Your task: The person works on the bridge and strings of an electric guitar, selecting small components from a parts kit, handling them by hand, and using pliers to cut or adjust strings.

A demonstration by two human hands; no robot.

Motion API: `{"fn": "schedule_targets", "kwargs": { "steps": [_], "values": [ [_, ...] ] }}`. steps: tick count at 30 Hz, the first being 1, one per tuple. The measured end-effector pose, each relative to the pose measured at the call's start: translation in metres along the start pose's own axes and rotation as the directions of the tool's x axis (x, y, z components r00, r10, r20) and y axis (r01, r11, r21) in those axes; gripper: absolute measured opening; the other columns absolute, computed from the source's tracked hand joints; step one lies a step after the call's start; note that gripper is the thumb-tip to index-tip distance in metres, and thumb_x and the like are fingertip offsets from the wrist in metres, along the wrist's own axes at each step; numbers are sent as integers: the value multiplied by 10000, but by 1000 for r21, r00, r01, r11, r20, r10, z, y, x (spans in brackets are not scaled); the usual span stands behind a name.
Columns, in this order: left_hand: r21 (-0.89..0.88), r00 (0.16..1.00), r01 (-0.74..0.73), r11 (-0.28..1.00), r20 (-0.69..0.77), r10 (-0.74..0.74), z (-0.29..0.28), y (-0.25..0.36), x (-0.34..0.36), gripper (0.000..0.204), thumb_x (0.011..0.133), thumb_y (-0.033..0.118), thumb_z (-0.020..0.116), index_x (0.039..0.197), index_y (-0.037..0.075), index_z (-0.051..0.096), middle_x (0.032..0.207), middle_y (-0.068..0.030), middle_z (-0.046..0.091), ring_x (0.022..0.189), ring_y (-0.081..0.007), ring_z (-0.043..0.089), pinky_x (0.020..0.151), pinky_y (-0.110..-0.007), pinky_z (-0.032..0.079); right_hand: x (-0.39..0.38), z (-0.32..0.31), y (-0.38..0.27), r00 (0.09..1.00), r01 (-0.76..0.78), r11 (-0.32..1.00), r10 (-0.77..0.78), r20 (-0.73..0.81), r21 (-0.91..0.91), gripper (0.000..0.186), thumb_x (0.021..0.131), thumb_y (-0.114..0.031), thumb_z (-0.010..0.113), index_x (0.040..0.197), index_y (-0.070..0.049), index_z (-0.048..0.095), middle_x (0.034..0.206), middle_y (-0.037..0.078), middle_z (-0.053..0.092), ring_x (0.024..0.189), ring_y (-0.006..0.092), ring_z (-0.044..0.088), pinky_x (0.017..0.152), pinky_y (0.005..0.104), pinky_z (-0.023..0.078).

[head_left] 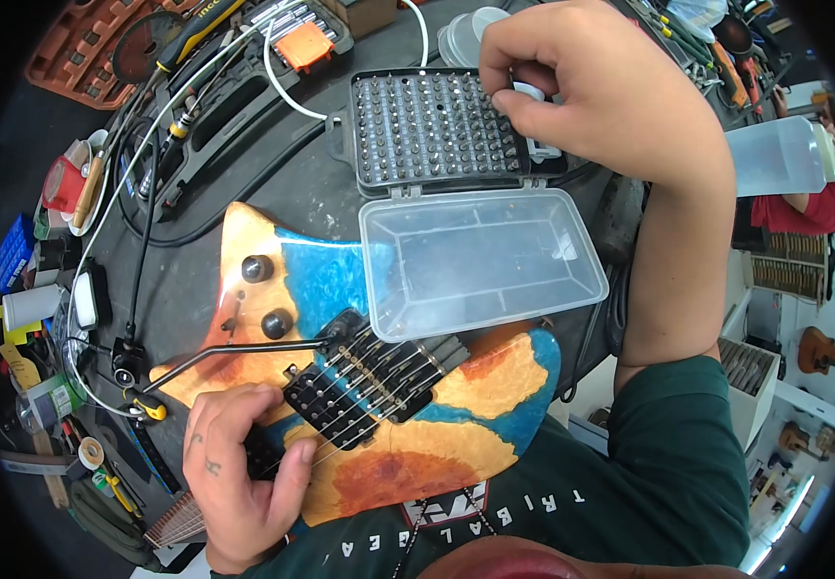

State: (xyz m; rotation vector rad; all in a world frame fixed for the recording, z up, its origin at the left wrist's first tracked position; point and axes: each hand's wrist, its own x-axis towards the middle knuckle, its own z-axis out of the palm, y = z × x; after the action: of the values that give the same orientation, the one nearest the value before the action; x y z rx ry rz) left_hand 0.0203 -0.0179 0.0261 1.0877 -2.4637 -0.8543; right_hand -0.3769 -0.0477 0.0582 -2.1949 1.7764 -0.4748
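An electric guitar (379,473) with a wood-and-blue resin body lies in front of me. Its black bridge (340,396) carries the strings, and a black tremolo arm (234,347) reaches leftward from it. My left hand (244,463) rests over the strings beside the bridge, thumb apart from the fingers, holding nothing that I can see. Beyond the guitar, an open case of screwdriver bits (437,125) has its clear lid (485,261) folded toward me, overlapping the guitar. My right hand (581,87) is at the case's right end, thumb and fingers pinched. Whatever is between them is hidden.
Cables (234,207) loop across the dark bench on the left. A socket set case (234,116) and an orange tool case (80,48) stand at the far left. Pliers and small tools crowd the left edge. A translucent bottle (779,159) is at the right; a person in red (808,207) is behind it.
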Motion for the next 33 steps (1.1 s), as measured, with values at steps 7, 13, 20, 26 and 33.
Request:
{"fn": "schedule_targets", "kwargs": {
  "steps": [7,13,20,26,33],
  "values": [
    [-18,1000,11,1000,6,-11,1,-3,-3,498,798,102,828,1249,-28,659,1083,-173,697,944,-305,643,889,-406,517,6,11,2,997,13,1000,-13,71,-3,97,864,-76,738,908,10,735,798,190,707,782,377,716,740,436,569],
    [4,1000,2,1000,4,-2,0,-2,-2,495,806,114,892,1229,-19,673,1083,-197,742,920,-363,675,852,-442,536,9,9,6,996,-31,999,29,87,26,101,866,-82,746,913,7,741,806,192,712,785,382,717,735,444,570],
    [-1,1000,-10,1000,11,10,-2,0,1,503,798,101,892,1233,-20,671,1089,-198,740,919,-360,673,847,-442,534,-3,-7,-15,1000,30,999,-30,-9,-11,93,870,-82,748,906,3,744,806,186,712,790,371,721,735,438,572],
    [-1,1000,-17,1000,9,17,0,-3,-1,522,788,93,895,1243,-22,665,1083,-196,736,911,-354,669,842,-443,530,8,11,11,999,-9,1000,9,51,-3,87,866,-77,744,903,2,743,825,184,721,802,371,730,740,430,575],
    [3,1000,-9,1000,0,9,0,-3,-3,518,796,110,893,1243,-20,666,1070,-190,732,904,-346,664,839,-442,525,6,6,0,1000,-17,999,17,-5,-30,95,863,-76,747,914,3,749,821,175,719,793,353,728,742,427,578]
  ]
}}
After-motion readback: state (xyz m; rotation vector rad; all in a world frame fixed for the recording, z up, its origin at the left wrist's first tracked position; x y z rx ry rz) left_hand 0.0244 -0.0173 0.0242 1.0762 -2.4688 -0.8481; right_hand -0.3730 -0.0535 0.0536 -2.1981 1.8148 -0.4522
